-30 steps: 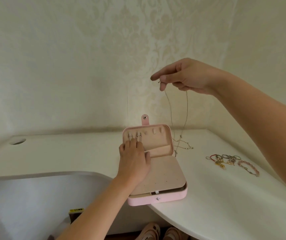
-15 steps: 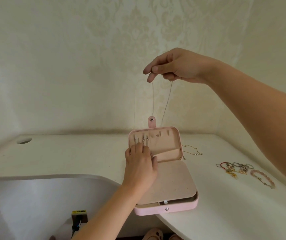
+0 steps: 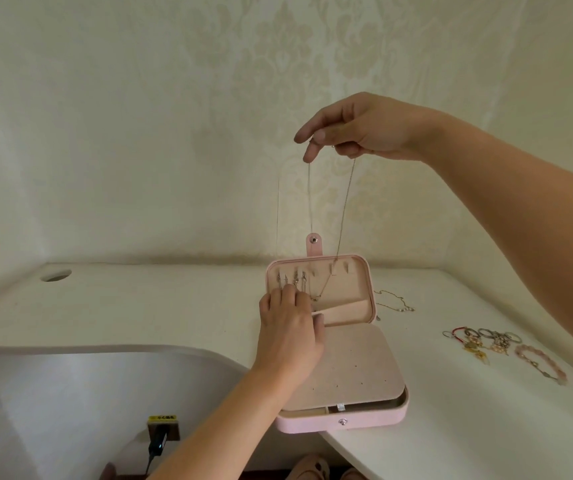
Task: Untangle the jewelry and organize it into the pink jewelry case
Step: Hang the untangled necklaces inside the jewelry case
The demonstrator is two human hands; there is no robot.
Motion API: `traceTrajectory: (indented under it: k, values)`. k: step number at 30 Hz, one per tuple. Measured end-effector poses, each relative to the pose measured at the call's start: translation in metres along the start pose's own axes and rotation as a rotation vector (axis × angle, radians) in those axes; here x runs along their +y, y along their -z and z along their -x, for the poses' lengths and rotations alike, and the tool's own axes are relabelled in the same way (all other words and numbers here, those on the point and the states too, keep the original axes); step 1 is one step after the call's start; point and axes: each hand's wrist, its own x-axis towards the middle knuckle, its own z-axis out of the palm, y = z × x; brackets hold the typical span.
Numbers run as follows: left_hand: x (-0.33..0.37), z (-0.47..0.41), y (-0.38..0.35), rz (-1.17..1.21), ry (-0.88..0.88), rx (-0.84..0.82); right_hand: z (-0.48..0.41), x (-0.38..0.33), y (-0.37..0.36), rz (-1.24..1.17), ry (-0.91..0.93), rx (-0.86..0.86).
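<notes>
White table (image 3: 174, 306) is carrying a pink jewelry case (image 3: 313, 422), lying open at its front edge. Right hand (image 3: 358, 129) is pinching a thin necklace (image 3: 345, 209), dangling it into the lid. Left hand (image 3: 288, 323) is resting straight-fingered on the lid, grasping nothing. Loose rings (image 3: 486, 339) and bead bracelet (image 3: 526, 349) are lying well to the case's right.
</notes>
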Motion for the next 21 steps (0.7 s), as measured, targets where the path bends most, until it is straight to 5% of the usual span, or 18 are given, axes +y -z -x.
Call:
traceTrajectory:
  k: [7,14,21]
  values:
    - [0.001,0.0,-0.001,0.005,-0.003,0.006,0.002,0.029,-0.025,0.096,-0.087,-0.011]
    - [0.002,0.0,0.0,-0.019,-0.003,0.008,0.013,0.065,-0.062,-0.004,-0.083,0.242]
    - [0.002,-0.001,-0.001,-0.008,0.008,0.0,0.021,0.087,-0.095,-0.008,-0.099,0.242]
